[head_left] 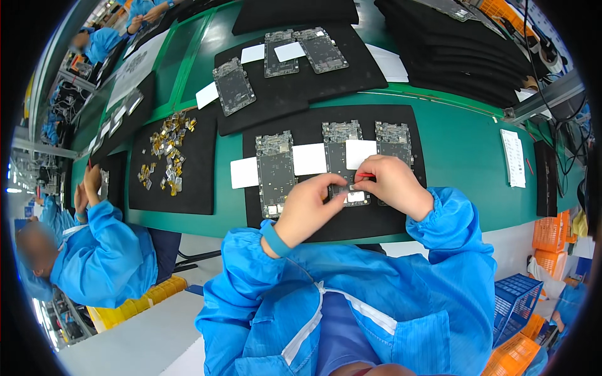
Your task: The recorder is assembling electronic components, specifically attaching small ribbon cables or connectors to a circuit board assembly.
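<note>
Three dark circuit boards lie on a black foam mat (251,207) before me, the left board (276,175), the middle board (337,153) and the right board (394,141). Both hands meet over the lower part of the middle one. My left hand (307,210) has its thumb and forefinger curled almost tip to tip there; anything between them is too small to make out. A thin red tool (365,175) is pinched in my right hand (394,186), its tip hidden by the fingers. Below the fingertips, a white rectangular part (355,197) sits on that board. White cards (309,159) lie beside and over the boards.
Small yellow-and-clear pieces (169,147) are scattered on another black mat (147,197) at left. Farther back, more boards (234,88) rest on foam; stacked black foam sheets (451,56) fill the far right. A co-worker (103,250) sits at left. Crates (517,301) stand lower right.
</note>
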Motion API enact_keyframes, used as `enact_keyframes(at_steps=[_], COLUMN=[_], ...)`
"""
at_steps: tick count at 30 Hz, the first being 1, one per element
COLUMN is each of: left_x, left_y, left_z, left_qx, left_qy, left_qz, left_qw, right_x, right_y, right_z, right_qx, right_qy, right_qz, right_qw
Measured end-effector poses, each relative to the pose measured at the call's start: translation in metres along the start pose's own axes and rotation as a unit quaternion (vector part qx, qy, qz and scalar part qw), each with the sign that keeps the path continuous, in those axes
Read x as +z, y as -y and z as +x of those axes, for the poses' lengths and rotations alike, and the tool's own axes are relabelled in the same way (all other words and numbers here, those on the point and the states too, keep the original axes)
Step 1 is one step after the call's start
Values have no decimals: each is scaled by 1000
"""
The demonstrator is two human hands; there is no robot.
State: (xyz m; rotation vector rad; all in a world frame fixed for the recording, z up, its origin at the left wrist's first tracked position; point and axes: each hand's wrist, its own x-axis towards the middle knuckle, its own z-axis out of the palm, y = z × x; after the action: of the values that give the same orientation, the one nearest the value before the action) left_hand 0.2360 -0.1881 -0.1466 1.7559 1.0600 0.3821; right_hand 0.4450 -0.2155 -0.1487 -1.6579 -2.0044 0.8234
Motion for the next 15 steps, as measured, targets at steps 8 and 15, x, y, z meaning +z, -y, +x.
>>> enact_keyframes(at_steps=[8, 15], left_x=[17, 8], left_y=[6, -1], left_z=[3, 5], left_qx=[105, 74], left_qy=[-37, -38], left_qz=[147, 144], left_qw=[983, 986], right_x=[5, -24], right_y=[5, 14], right_z=[-8, -6], right_qx=[-36, -4], right_qy=[-30, 36], right_qz=[-49, -56], right_qw=[998, 998])
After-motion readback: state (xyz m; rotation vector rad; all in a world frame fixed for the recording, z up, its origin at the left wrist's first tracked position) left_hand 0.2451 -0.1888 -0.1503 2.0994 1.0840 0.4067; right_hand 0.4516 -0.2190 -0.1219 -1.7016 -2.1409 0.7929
